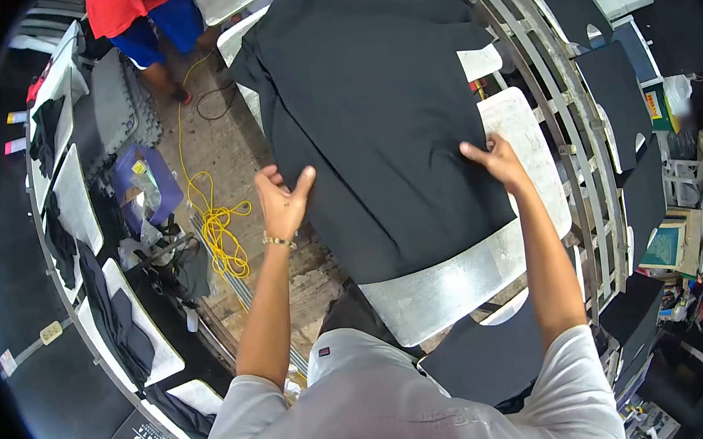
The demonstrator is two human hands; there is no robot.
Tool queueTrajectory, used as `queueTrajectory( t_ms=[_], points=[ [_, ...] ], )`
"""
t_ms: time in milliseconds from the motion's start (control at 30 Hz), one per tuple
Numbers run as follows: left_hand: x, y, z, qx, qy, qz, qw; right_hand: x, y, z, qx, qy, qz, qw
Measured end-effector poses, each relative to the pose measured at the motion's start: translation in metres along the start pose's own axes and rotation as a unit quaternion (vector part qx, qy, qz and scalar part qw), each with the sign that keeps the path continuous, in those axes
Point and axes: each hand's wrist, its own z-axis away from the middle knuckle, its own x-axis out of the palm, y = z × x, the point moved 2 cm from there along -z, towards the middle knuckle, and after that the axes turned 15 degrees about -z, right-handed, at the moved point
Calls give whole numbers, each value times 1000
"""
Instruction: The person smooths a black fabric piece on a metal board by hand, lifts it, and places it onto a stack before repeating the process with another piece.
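A black T-shirt (pixel 365 100) lies spread over a pale board (pixel 443 295), whose bare near end shows below the hem. A long fold runs down its left side, and small creases gather near the right edge. My left hand (pixel 284 202) is at the shirt's left edge, thumb and fingers apart, with a beaded bracelet at the wrist. At the opposite edge is my right hand (pixel 498 163), its thumb stretched onto the cloth and its fingers spread from it, some of them out of sight.
Metal rails (pixel 561 115) curve along the right, beside boards with black cloth (pixel 614 88). More boards (pixel 137 325) line the left. A yellow cord (pixel 218 224) and a purple bin (pixel 147 184) are on the floor. A person in blue shorts (pixel 156 35) stands at the back left.
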Motion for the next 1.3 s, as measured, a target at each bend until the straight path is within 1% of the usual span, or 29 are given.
queueTrajectory(
  t_ms=[33, 67, 100, 133, 167, 200, 233, 267, 300, 333, 367, 400, 433, 467, 533, 567, 600, 667, 700, 767, 800, 833, 867, 900, 1033, 1100, 1133, 1233, 1300],
  points=[
    [10, -18, 3, -2, 2, -1, 1000, -1, 10, 7, 44, -33, -56, 997],
    [32, -51, 3, -60, -99, 72, 991, -4, 13, 16, 44, -35, -57, 997],
    [44, -71, 5, -115, -199, 142, 963, -7, 16, 25, 80, -50, -140, 986],
    [39, -75, 6, -111, -200, 140, 963, -12, 20, 31, 114, -63, -222, 966],
    [38, -80, 12, -173, -246, 240, 923, -18, 23, 36, 81, -59, -219, 971],
    [37, -79, 21, -233, -290, 335, 866, -22, 22, 41, 81, -53, -221, 970],
    [33, -74, 25, -149, -269, 402, 863, -30, 20, 43, 36, 6, -227, 973],
    [22, -62, 24, -145, -274, 400, 862, -38, 19, 44, -8, 64, -231, 971],
    [2, -47, 23, -110, -266, 415, 863, -57, 32, 27, -59, 161, -107, 979],
    [-15, -35, 23, -77, -255, 428, 863, -77, 16, 15, -58, -5, -242, 968],
    [-24, -24, 20, -74, -268, 490, 826, -94, 10, -1, -46, -44, -325, 943],
    [-31, -9, 13, -69, -278, 548, 786, -109, -3, -13, -38, -43, -363, 930],
    [-40, 13, 10, -65, -275, 575, 768, -116, -36, -1, -24, -20, -376, 926],
    [-46, 33, 8, -59, -272, 601, 750, -124, -56, 3, -16, -98, -458, 884],
    [-56, 49, 7, -31, -293, 603, 741, -149, -71, -4, 22, -118, -499, 858],
    [-59, 54, 14, -5, -313, 610, 728, -161, -74, -3, 10, -89, -516, 852],
    [-58, 55, 28, 1, -311, 611, 728, -174, -74, 1, -3, -61, -531, 845],
    [-49, 53, 62, -56, -384, 532, 752, -195, -67, 15, -30, -66, -539, 839],
    [-43, 45, 81, -68, -406, 524, 745, -206, -59, 22, -46, -44, -533, 844],
    [-35, 33, 113, -60, -345, 531, 772, -226, -32, 32, -101, 18, -493, 864],
    [-31, 30, 130, -44, -301, 536, 787, -232, -14, 36, -106, 11, -491, 865],
    [-22, 27, 153, -42, -295, 538, 789, -239, 5, 41, -122, 37, -432, 893],
    [-15, 28, 170, 13, -221, 516, 827, -245, 15, 49, -142, 68, -374, 914],
    [-10, 29, 187, 64, -148, 491, 856, -241, 24, 66, -127, 94, -371, 915],
    [0, 21, 248, 100, -156, 458, 869, -240, 88, 70, -128, 102, -336, 928],
    [8, -2, 266, 88, -152, 397, 901, -243, 123, 60, -128, 109, -315, 934],
    [13, -4, 269, 92, -155, 401, 898, -238, 126, 72, -137, 141, -313, 929],
    [19, -23, 317, 54, -171, 442, 879, -231, 157, 95, -56, 129, -346, 928],
    [18, -24, 333, 52, -109, 452, 884, -234, 165, 103, -59, 93, -377, 920]
  ],
)
